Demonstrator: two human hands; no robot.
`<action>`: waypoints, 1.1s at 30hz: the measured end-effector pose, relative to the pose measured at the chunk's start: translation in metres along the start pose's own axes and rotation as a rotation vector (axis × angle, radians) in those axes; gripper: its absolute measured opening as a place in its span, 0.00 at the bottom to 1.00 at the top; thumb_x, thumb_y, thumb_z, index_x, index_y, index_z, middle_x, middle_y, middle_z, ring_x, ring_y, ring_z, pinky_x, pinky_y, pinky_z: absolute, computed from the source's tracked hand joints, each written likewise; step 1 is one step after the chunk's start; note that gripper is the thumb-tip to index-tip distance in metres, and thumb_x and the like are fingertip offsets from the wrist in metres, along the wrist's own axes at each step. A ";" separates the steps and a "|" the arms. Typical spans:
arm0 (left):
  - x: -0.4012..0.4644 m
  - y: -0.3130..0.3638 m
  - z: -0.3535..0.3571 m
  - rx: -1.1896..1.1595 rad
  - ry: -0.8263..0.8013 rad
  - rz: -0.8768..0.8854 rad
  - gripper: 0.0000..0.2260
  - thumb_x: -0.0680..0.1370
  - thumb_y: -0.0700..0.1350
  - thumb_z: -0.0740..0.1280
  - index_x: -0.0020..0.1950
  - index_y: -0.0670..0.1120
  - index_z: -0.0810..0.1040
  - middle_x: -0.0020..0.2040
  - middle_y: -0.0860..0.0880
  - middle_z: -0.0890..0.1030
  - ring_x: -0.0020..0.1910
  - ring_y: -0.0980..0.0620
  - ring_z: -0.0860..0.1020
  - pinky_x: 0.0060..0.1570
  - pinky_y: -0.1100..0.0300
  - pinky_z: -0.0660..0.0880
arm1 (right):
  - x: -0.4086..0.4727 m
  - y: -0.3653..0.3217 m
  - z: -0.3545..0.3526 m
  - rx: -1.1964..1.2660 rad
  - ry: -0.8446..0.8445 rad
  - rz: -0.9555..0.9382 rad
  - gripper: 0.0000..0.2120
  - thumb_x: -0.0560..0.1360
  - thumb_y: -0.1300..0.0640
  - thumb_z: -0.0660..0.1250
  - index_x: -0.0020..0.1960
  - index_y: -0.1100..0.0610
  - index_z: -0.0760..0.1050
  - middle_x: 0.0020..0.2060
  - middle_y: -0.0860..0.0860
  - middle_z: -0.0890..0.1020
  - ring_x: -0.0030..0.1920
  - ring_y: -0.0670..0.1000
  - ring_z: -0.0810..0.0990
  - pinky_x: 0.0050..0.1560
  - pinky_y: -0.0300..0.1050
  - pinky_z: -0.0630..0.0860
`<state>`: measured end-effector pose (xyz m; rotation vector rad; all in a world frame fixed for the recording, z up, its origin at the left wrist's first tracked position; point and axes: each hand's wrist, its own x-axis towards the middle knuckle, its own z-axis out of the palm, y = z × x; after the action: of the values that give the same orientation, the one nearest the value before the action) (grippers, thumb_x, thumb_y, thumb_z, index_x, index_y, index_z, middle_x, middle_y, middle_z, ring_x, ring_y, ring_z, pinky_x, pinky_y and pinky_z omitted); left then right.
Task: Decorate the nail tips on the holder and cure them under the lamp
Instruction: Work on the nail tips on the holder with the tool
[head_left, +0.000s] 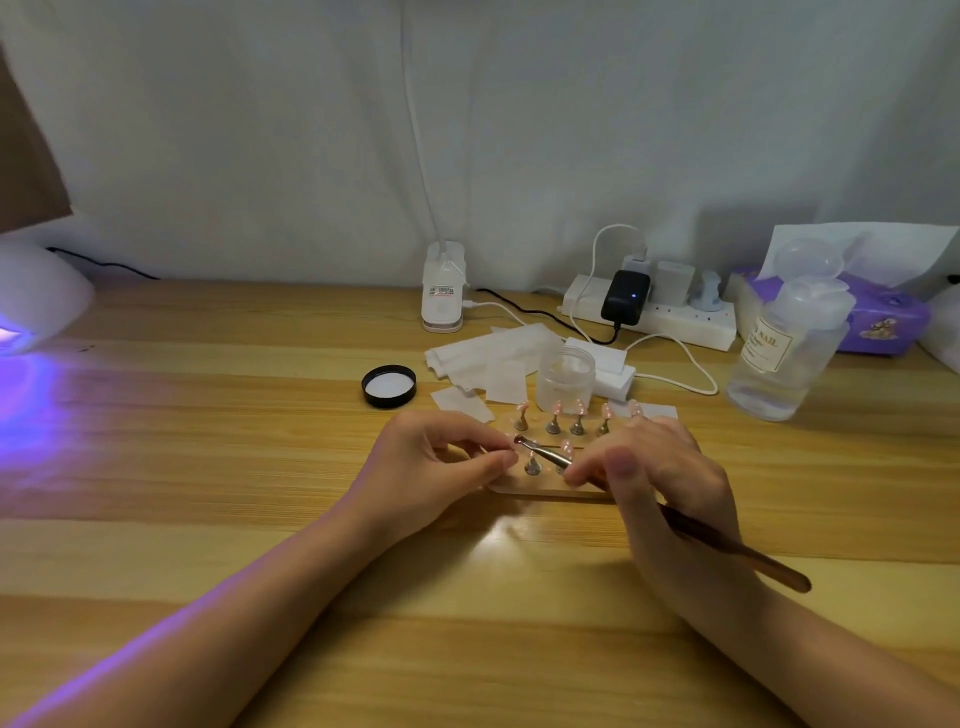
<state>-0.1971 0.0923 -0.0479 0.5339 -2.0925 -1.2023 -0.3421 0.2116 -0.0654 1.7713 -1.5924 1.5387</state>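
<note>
A small wooden holder (545, 487) sits at the table's middle, with several pink nail tips (566, 410) on metal stands. My right hand (660, 483) grips a brown-handled nail brush (727, 548); its bristle end (519, 441) points left over the holder's front row. My left hand (436, 462) has its fingers curled at the holder's left end, pinching something small right by the brush tip; what it pinches is hidden. The curing lamp (36, 296) stands at the far left edge, glowing violet.
Behind the holder stand an open clear jar (566, 379), its black lid (389, 385), white wipes (493, 353), a clear liquid bottle (789, 348), a power strip with chargers (649, 312), a white clip lamp base (442, 291) and a purple tissue box (883, 317).
</note>
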 end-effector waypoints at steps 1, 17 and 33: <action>0.000 0.000 0.000 -0.003 -0.017 0.004 0.10 0.69 0.37 0.73 0.38 0.53 0.82 0.35 0.52 0.83 0.35 0.57 0.79 0.35 0.71 0.73 | 0.000 0.000 0.000 -0.005 0.001 -0.002 0.28 0.80 0.46 0.49 0.35 0.58 0.79 0.31 0.47 0.80 0.37 0.43 0.76 0.48 0.43 0.68; 0.001 -0.003 0.000 0.028 -0.041 0.002 0.11 0.70 0.36 0.72 0.42 0.53 0.82 0.39 0.51 0.82 0.40 0.56 0.79 0.40 0.69 0.72 | 0.002 0.002 0.001 0.024 -0.049 0.053 0.23 0.79 0.46 0.52 0.37 0.55 0.79 0.33 0.44 0.80 0.38 0.42 0.78 0.44 0.53 0.72; 0.001 -0.003 0.000 0.003 -0.047 -0.015 0.10 0.71 0.36 0.71 0.42 0.52 0.83 0.39 0.50 0.82 0.40 0.54 0.79 0.40 0.66 0.73 | 0.002 0.000 0.003 0.034 -0.064 0.096 0.24 0.78 0.44 0.52 0.38 0.55 0.80 0.34 0.46 0.82 0.39 0.42 0.79 0.44 0.53 0.74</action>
<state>-0.1980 0.0902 -0.0505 0.5281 -2.1331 -1.2311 -0.3415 0.2084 -0.0647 1.8032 -1.7140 1.5758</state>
